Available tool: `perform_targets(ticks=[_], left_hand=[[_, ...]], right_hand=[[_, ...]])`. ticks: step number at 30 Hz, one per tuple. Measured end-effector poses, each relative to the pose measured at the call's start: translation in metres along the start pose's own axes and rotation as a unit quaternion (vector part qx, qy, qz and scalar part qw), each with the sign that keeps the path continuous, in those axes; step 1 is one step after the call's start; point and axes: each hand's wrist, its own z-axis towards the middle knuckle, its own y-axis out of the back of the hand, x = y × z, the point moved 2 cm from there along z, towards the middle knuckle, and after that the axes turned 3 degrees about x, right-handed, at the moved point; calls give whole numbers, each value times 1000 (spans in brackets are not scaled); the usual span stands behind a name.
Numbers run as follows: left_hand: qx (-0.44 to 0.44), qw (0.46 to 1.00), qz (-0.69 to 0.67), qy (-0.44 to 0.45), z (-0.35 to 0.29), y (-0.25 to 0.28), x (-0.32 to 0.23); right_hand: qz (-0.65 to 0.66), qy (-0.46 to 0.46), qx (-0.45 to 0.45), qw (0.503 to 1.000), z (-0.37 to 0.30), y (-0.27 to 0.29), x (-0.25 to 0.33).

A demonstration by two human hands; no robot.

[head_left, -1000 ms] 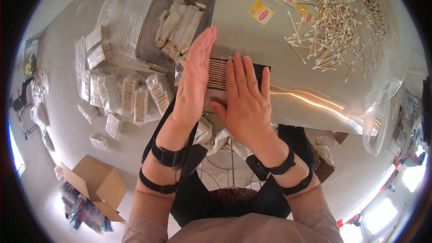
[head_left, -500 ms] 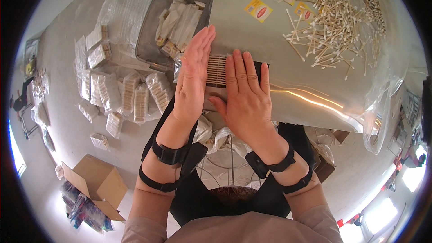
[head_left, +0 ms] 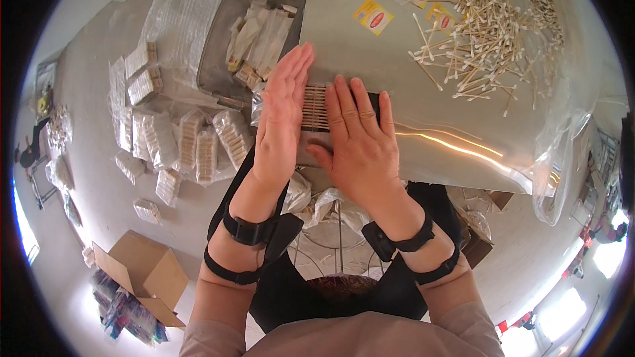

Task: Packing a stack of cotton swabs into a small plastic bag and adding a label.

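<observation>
My right hand (head_left: pixel 360 142) lies flat, palm down, on a row of wooden cotton swabs (head_left: pixel 315 107) lined up on a dark tray at the near edge of the grey table (head_left: pixel 456 152). My left hand (head_left: pixel 281 116) stands on its edge with fingers straight, pressed against the left end of that swab row. Neither hand grips anything. Most of the row is hidden under my right hand.
A heap of loose cotton swabs (head_left: pixel 483 39) lies at the table's far right, with yellow-and-red labels (head_left: pixel 374 15) behind. A grey bin (head_left: pixel 254 33) of packed swabs stands left of the table. Plastic-wrapped packs (head_left: pixel 188 142) and a cardboard box (head_left: pixel 142 274) sit on the floor.
</observation>
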Motion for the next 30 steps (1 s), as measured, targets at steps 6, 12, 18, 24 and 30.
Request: perform_targets(ticks=[6, 12, 18, 24, 30], left_hand=[[-1, 998, 61, 7, 5, -6, 1], [59, 872, 480, -79, 47, -35, -1], [78, 739, 663, -88, 58, -58, 12], [-8, 723, 679, -127, 59, -32, -1], [-173, 752, 636, -16, 70, -16, 12]], right_hand=[[16, -10, 2, 1000, 1, 6, -5], [195, -20, -188, 962, -1, 20, -42], [200, -13, -232, 952, -7, 28, -70], [216, -19, -213, 953, -16, 37, -80], [227, -29, -206, 952, -19, 36, -82]])
